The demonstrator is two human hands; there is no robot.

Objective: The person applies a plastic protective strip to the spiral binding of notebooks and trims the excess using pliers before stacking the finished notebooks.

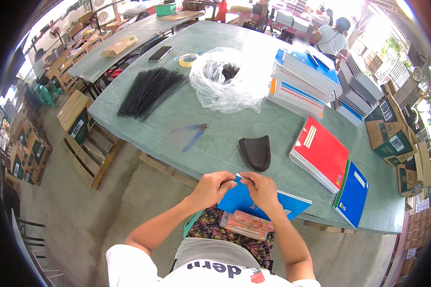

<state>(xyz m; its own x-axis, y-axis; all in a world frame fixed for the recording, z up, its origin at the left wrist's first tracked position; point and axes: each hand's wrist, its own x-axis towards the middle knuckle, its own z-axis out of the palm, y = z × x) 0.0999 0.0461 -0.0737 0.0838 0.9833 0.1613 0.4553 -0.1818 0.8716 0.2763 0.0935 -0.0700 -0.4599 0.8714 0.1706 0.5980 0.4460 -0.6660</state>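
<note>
Blue cover facing up, 1 notebook [234, 197] sits between the 2 hands, over the lap at the table's [148, 138] near edge. Its long axis runs left to right, dipping toward the right, with the white holed edge on the far side. The left hand [212, 188] is narrow, fingertips pinched at the left corner; the right hand [262, 190] grips the far edge just beside it. Any small piece between the fingertips is hidden.

The right forearm partly covers the cover's small print. The red notebook [323, 150] carries a pale lined label and a multicoloured mark at opposite ends, as does the green-edged blue notebook [353, 191] touching it.

Beyond lie 1 pair of pliers [194, 139], 1 dark curved holder [257, 152], 1 clear bag [210, 91], 1 phone [160, 53] and 2 notebook piles [299, 79].
</note>
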